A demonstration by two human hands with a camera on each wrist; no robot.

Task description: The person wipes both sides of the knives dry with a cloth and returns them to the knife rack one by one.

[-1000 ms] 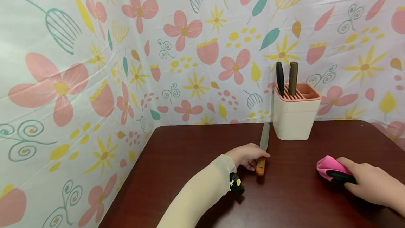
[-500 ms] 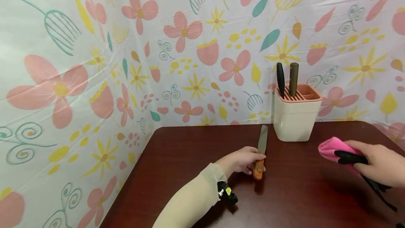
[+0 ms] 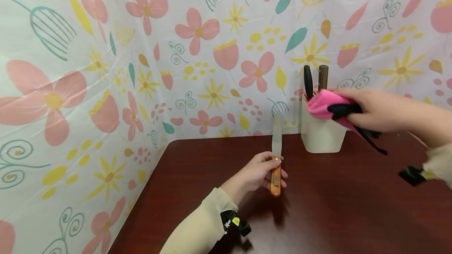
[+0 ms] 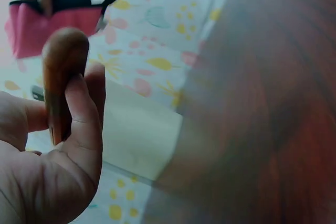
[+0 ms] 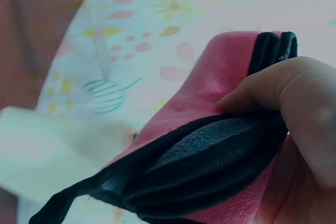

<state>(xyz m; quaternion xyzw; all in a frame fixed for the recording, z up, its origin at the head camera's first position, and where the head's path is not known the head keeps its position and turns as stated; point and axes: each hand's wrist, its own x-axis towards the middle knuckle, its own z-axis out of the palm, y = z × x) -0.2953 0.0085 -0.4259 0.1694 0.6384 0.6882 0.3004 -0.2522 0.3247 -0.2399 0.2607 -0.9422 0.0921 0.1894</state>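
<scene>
My left hand (image 3: 256,171) grips a knife (image 3: 276,181) by its orange-brown wooden handle. The long flat blade points away, toward the back wall, raised over the table. In the left wrist view the rounded handle end (image 4: 65,51) stands between thumb and fingers. My right hand (image 3: 378,107) holds a folded pink cloth (image 3: 325,103) with black trim and a dangling black strap. Thumb and pink fabric (image 5: 210,82) show close up in the right wrist view. Cloth and hand overlap the upper part of a cream knife block (image 3: 323,138), hiding most of its top.
A black handle (image 3: 308,81) and a brown handle (image 3: 323,77) stick up from the block. It stands near the back edge of the dark red-brown table (image 3: 212,160). Floral sheeting (image 3: 212,69) hangs behind and to the left.
My right hand has carried the pink cloth up and left, from the table's right side to in front of the block. My left hand has lifted the knife and shifted slightly left.
</scene>
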